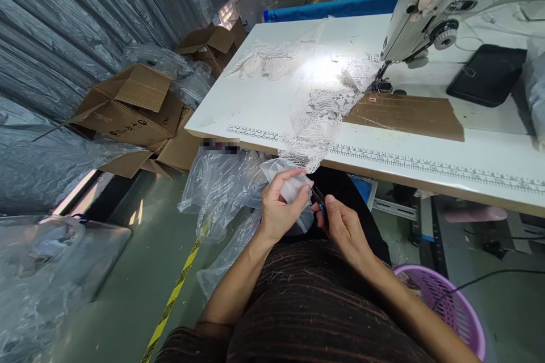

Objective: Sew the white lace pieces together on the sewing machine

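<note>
Your left hand (276, 211): grip closed, pinching sheer white fabric (293, 187) just off the tabletop's (242, 99) front edge. Your right hand (343, 226): grip curled around small thread snips (322, 208), blades pointing toward the fabric, just beside your left hand; can't tell if they're touching it. White lace (317, 116) runs from that front edge back to the sewing machine (426, 8). Purple plastic basket (473, 317) sits below, on your right.
</note>
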Tool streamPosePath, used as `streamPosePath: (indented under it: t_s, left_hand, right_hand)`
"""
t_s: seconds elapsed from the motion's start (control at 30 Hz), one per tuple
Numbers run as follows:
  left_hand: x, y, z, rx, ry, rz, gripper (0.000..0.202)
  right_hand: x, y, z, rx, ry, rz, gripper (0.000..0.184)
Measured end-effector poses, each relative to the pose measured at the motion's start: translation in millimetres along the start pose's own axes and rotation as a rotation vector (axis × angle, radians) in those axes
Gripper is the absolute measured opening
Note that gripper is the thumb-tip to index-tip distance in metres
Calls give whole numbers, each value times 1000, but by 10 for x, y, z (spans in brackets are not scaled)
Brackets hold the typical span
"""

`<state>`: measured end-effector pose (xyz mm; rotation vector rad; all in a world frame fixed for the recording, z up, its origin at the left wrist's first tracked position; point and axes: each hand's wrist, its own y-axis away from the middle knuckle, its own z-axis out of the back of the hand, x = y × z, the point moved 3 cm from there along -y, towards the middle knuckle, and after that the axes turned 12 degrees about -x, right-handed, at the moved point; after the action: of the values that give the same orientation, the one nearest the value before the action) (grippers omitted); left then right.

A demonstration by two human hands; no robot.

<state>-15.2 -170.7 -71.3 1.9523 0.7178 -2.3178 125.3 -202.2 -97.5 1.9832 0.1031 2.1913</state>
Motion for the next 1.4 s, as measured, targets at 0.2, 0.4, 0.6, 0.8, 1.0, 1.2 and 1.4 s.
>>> streamPosePath:
  t_s: [0.2,0.4,0.6,0.8,1.0,1.2,1.4]
  left_hand:
    - [23,-6,4,-2,-1,-17,30]
    - [5,-3,8,-6,-4,0,30]
    - [10,19,-6,28,4,5,31]
    - [29,20,2,30,6,5,34]
    - [21,20,-8,80,52,17,38]
    - [1,29,-20,83,82,52,43]
    - [19,8,2,113,-4,-29,43]
  right_hand:
    - [13,21,2,8,5,-5,52]
    - [28,32,12,-4,23,20,53]
    - [43,21,26,-20,33,24,55]
    - [38,11,32,-20,38,28,55]
    - [19,18,36,-21,31,33,54]
    - [28,18,44,-34,35,42,55]
    - [43,14,49,-31,29,35,56]
